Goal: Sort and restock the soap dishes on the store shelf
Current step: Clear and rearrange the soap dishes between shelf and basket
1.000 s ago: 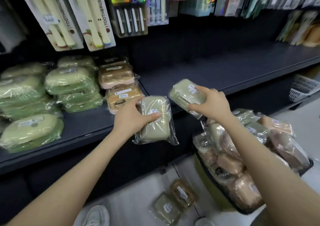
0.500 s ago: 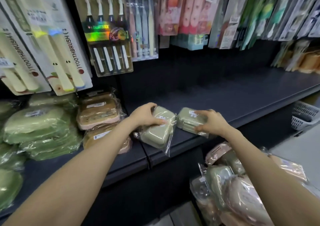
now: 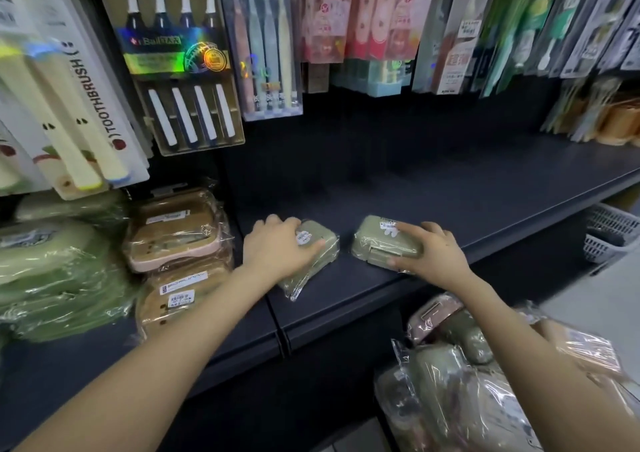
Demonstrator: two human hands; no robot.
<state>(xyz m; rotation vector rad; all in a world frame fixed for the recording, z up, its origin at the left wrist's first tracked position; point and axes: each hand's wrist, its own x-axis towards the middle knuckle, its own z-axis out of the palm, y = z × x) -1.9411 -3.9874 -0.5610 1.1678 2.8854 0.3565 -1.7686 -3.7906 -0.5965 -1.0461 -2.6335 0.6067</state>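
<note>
Two olive-green soap dishes in clear wrap lie side by side on the dark shelf (image 3: 450, 188). My left hand (image 3: 277, 247) grips the left soap dish (image 3: 320, 243), whose loose wrap trails toward the shelf's front edge. My right hand (image 3: 433, 254) grips the right soap dish (image 3: 377, 240), thumb at its near side and fingers over its top. Both dishes rest flat on the shelf.
Brown and pink soap dishes (image 3: 176, 233) are stacked left of my left hand, with green ones (image 3: 52, 271) further left. Toothbrush packs (image 3: 180, 60) hang above. A basket of wrapped soap dishes (image 3: 460, 372) sits at lower right. A white basket (image 3: 609, 233) stands under the shelf.
Both hands have moved forward from in front of the shelf and set the two green dishes down on it, a little further in than half a second ago.
</note>
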